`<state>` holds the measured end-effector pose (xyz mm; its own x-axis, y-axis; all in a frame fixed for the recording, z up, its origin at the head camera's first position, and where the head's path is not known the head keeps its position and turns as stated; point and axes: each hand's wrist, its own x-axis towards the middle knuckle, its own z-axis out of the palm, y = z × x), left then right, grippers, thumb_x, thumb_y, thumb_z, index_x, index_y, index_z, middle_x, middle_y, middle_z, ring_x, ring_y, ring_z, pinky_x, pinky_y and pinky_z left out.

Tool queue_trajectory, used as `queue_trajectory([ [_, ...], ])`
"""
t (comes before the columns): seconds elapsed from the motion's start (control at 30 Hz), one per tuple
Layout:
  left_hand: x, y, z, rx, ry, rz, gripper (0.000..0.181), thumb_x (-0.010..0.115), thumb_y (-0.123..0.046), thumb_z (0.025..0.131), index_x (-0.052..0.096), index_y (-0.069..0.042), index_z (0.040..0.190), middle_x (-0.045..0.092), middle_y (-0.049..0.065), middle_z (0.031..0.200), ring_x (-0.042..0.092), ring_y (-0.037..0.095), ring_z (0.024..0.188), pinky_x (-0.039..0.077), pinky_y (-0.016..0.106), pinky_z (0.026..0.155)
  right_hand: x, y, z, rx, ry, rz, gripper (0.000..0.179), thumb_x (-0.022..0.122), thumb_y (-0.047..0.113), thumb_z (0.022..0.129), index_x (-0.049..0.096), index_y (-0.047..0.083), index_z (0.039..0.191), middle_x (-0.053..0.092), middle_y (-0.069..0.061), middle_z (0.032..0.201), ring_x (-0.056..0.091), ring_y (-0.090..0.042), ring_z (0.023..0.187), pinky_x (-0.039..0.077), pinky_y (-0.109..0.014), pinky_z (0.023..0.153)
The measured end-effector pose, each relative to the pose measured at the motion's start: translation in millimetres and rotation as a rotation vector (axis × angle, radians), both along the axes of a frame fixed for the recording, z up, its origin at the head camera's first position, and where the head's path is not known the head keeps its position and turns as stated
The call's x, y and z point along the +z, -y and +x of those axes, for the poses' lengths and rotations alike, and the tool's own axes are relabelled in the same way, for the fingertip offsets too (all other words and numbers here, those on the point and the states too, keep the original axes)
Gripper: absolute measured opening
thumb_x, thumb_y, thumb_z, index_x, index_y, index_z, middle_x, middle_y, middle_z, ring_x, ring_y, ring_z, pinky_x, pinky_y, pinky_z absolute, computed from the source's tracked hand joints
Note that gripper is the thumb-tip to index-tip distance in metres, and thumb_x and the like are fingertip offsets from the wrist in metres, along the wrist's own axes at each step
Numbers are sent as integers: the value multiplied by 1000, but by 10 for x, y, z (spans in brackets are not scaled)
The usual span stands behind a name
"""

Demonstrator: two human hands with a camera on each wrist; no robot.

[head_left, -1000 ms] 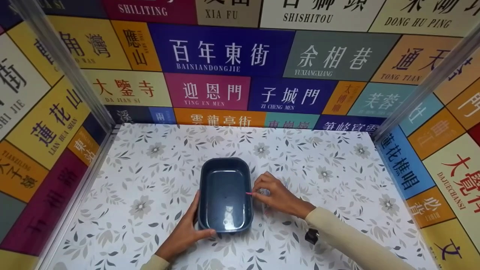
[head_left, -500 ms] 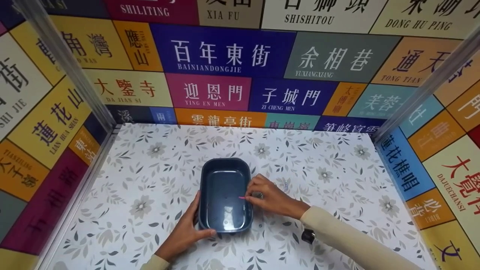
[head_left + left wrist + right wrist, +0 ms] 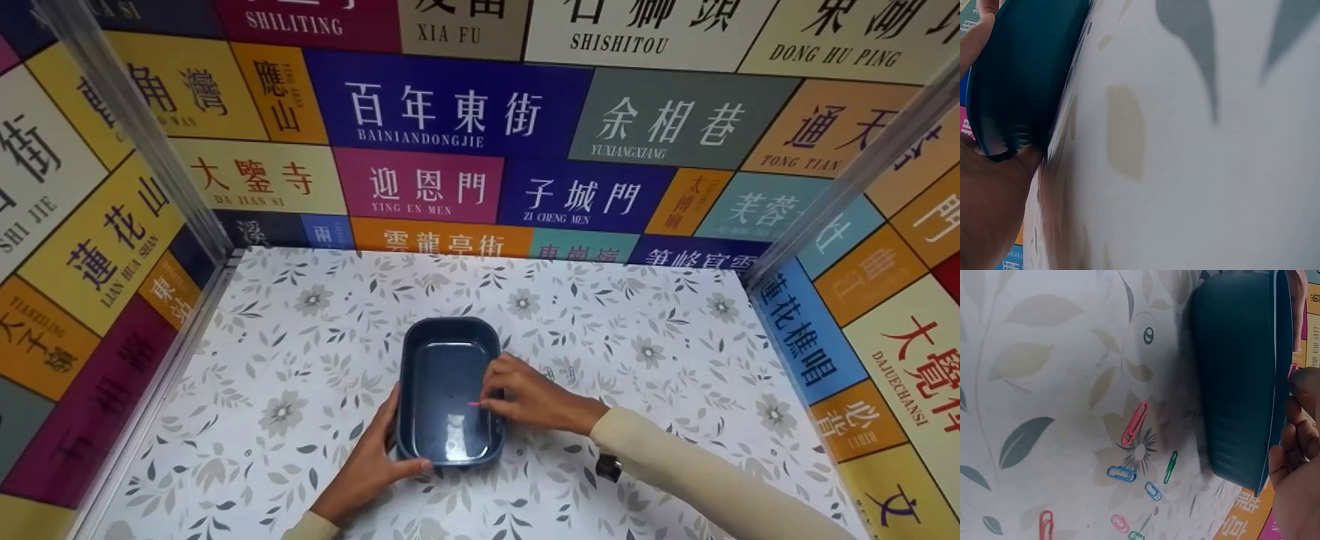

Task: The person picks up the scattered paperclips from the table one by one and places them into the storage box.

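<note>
Pink paperclip (image 3: 474,404) at the blue box (image 3: 442,367), seven more outside

Your right hand (image 3: 525,394) pinches the pink paperclip between thumb and fingers, over the right inner side of the box and not yet released. Your left hand (image 3: 373,457) grips the box, fingers along its left wall and thumb at the near end.

Judging by the layout, you are gathering clips into the box, and most of that seems left to do. On the tabletop (image 3: 600,315), your right wrist view shows a long red paperclip (image 3: 1135,423), a green paperclip (image 3: 1170,467), a larger blue paperclip (image 3: 1121,473), a smaller blue paperclip (image 3: 1153,491), a pale pink paperclip (image 3: 1120,523), a second green paperclip (image 3: 1136,536) and a second red paperclip (image 3: 1046,526). Nothing plainly clip-shaped lies on the box's floor in the head view (a few faint specks there are too small to judge), so you can't tell whether any clip is already inside.

That view's lower edge cuts off the second green and second red clips, and more could lie beyond it. Your thumb and fingers cover part of the pink one, and its height above the box's floor is unclear. From the head, your right hand hides some of the right rim.
</note>
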<state>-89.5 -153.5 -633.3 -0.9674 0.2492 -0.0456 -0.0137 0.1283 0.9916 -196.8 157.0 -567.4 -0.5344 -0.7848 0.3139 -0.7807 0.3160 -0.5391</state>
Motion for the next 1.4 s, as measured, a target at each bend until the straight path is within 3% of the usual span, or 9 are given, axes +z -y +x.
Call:
queue_trajectory([
  [0.13,-14,-5,-2,2,-5,9,133,99,-13,83,7,-17,179,11,11,185,20,33,167,30,38,127,25,21,-14,15,3,44,10,81,16,101,83,9,94,68,-4,99,57,-21,101,51,-37,92],
  [0.37,-29,-9,1,2,-17,8,134,100,-13,82,8,-19,180,12,11,184,17,31,167,30,20,123,72,79,-23,24,-1,106,10,82,18,101,85,9,96,67,-2,98,55,-19,99,50,-36,90],
  [0.53,-51,-4,-5,-3,-38,21,134,100,-12,82,7,-16,179,12,13,184,20,34,166,31,20,122,105,141,-39,43,8,162,12,81,19,102,85,9,97,67,-2,100,55,-19,100,51,-35,91],
  [0.8,-23,2,-15,-18,-14,42,135,99,-10,83,5,-18,180,9,9,185,19,32,167,31,20,123,104,237,-71,108,-30,210,10,80,17,101,84,9,97,68,-4,102,58,-22,102,50,-38,96],
  [1.13,4,2,-3,-29,-3,36,135,98,-11,84,3,-17,179,8,10,185,18,32,167,31,28,126,18,333,-54,147,-62,264,10,80,19,101,85,11,97,70,-2,102,58,-22,101,49,-39,99],
  [1.3,-5,8,-5,-32,0,58,135,98,-10,84,4,-22,180,8,8,185,20,31,167,32,23,124,-1,404,-18,199,-78,303,9,81,18,100,85,11,96,71,-2,99,60,-22,99,49,-40,104],
  [1.4,-4,9,-7,-32,6,65,134,97,-8,84,4,-24,180,8,7,185,21,30,166,32,19,123,2,450,-10,222,-87,364,9,82,20,99,85,12,96,71,-1,99,61,-21,99,50,-37,98],
])
